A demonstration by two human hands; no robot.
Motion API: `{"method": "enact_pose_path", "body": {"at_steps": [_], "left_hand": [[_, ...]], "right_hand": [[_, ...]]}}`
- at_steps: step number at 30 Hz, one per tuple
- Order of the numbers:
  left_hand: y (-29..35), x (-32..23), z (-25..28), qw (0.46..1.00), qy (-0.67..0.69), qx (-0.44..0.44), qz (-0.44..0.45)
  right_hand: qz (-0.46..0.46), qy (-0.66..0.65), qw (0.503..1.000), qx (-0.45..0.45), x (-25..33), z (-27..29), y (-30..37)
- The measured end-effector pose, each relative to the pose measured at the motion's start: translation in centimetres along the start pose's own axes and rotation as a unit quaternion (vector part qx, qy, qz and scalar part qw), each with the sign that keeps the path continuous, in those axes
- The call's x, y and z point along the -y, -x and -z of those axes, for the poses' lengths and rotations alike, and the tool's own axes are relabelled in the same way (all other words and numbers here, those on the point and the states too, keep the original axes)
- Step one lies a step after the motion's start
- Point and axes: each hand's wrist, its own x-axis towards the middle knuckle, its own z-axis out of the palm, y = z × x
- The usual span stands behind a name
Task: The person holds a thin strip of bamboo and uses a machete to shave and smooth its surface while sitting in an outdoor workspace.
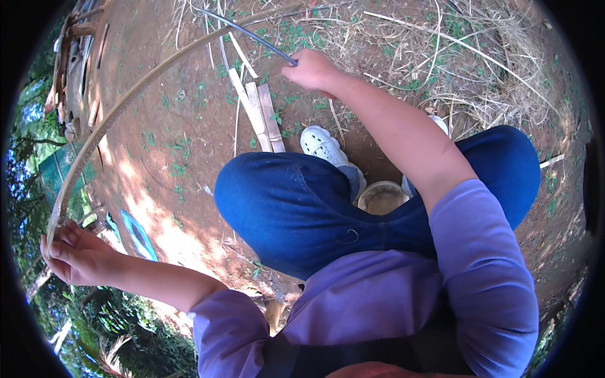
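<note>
Strip: A long, pale brown strip (112, 120), narrow and smoothly bowed, its surface streaked lengthwise.
Rod: A slim, dark, straight rod (252, 35) with a bluish shine.
Left hand: The left hand (79, 255) curls its fingers round the strip's near end, holding it up off the ground (195, 107).
Right hand: The right hand (312, 70) makes a fist round the rod's near end, well apart from the left and farther out over the ground.
Direction: The strip's long axis arcs from the left hand forward and round to the right; where its far end stops is unclear. The rod points forward and left, crossing the strip's line; whether they touch cannot be told.
Ground: Pale wood slats (255, 110) lie beyond a light-colored shoe (322, 145), and dry stalks (479, 57) litter the far right side.
</note>
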Motion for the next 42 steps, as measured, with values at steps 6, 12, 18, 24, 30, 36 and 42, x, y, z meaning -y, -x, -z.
{"method": "enact_pose_path", "body": {"at_steps": [6,12,18,24,30,36,42], "left_hand": [[0.1,0.1,-1.5,0.997,-0.061,-0.053,0.015],[0.1,-0.1,-3.0,0.995,-0.075,-0.071,0.012],[0.4,-1.1,-3.1,0.997,-0.068,-0.029,-0.007],[-0.4,-0.3,-3.2,0.996,-0.067,-0.056,-0.002],[-0.8,-1.2,-2.6,0.999,-0.035,-0.005,-0.020],[-1.4,-1.0,-2.8,0.999,-0.029,0.015,-0.029],[-2.0,-1.4,-2.8,0.999,-0.026,0.018,-0.022]], "right_hand": [[-0.110,-0.010,0.993,0.045,0.9,2.0,-1.1],[0.009,0.054,0.998,-0.017,3.0,0.3,0.2],[-0.131,-0.039,0.989,0.059,-1.7,3.0,-1.5],[-0.071,-0.004,0.996,0.052,3.3,2.2,-0.9],[-0.144,-0.013,0.989,0.040,-0.9,3.6,-2.3],[-0.064,-0.005,0.998,0.025,0.8,2.5,-2.8],[-0.137,-0.059,0.988,0.032,0.7,3.6,-3.4]]}}
